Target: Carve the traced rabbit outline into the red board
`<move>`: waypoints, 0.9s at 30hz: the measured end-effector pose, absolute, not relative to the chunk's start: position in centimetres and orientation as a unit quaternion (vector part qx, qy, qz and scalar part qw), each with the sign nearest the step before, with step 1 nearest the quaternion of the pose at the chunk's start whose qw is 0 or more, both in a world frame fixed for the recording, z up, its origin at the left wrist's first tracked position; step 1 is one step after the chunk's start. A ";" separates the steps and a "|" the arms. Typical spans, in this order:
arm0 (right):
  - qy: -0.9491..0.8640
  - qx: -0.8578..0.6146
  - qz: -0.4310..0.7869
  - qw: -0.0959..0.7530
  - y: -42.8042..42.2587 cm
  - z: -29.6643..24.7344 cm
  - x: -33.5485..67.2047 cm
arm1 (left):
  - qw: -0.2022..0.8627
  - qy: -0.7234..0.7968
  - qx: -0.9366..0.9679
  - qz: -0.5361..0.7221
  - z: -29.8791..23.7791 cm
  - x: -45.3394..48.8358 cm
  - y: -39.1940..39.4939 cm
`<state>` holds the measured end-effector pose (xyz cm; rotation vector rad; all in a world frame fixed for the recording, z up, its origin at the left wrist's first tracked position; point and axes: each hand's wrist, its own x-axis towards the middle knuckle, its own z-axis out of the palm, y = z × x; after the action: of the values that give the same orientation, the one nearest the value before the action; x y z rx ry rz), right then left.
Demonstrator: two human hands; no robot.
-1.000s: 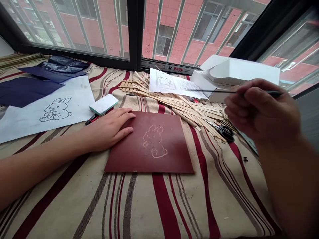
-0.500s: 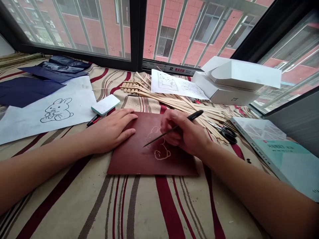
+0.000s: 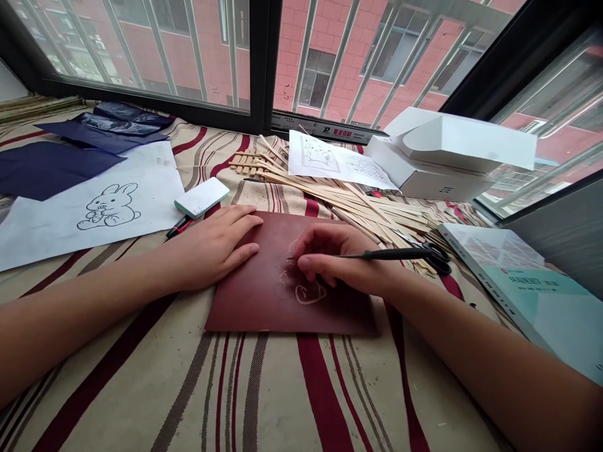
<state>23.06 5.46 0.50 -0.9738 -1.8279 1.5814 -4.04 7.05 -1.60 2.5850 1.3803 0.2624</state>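
A dark red board (image 3: 245, 307) lies flat on the striped cloth, with a pale rabbit outline scratched into its surface. My left hand (image 3: 219, 248) rests palm down across its left edge, fingers stretched out. In my right hand (image 3: 342, 257) is a slim dark pointed tool with a black handle (image 3: 396, 254), pinched between thumb and fingers. The handle points right, and the tip end is at the outline, partly hidden by my fingers. Those fingers also cover part of the scratched rabbit. To the left, a white paper (image 3: 155, 182) carries an inked rabbit drawing.
Behind the board lie a white eraser (image 3: 202, 196), a red and black pen (image 3: 179, 227), thin wooden strips (image 3: 348, 204) and a drawing sheet (image 3: 315, 154). Scissors (image 3: 439, 258), a book (image 3: 527, 282) and a white box (image 3: 447, 157) stand right. Dark blue sheets (image 3: 51, 166) lie left.
My right hand has lowered onto the board, and the tool has swung from slanting down-left to nearly level, its handle now pointing right. My left hand stays in place.
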 end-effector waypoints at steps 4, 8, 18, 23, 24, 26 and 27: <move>-0.702 -0.333 0.588 0.226 6.0 0.4 23.6 | 0.104 0.467 0.874 0.080 -1.4 -3.9 7.0; -0.644 -0.378 0.617 0.250 5.7 0.6 23.2 | 0.103 0.466 0.875 0.081 -1.3 -3.9 6.9; -0.652 -0.401 0.578 0.282 4.9 0.1 22.7 | 0.100 0.458 0.878 0.101 -1.8 -4.1 7.0; -0.661 -0.397 0.575 0.273 4.8 0.2 22.7 | 0.095 0.459 0.877 0.106 -2.0 -4.2 7.2; -0.660 -0.397 0.577 0.271 4.8 0.3 22.7 | 0.095 0.461 0.876 0.105 -2.0 -4.2 7.1; -0.659 -0.397 0.579 0.270 4.8 0.3 22.8 | 0.100 0.464 0.875 0.097 -1.8 -4.2 7.1; -0.658 -0.395 0.581 0.270 4.8 0.3 22.8 | 0.102 0.465 0.875 0.095 -1.7 -4.1 7.1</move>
<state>22.81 4.81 0.32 -1.0657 -1.7744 1.5649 -4.13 7.06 -1.70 2.5825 1.3716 0.2794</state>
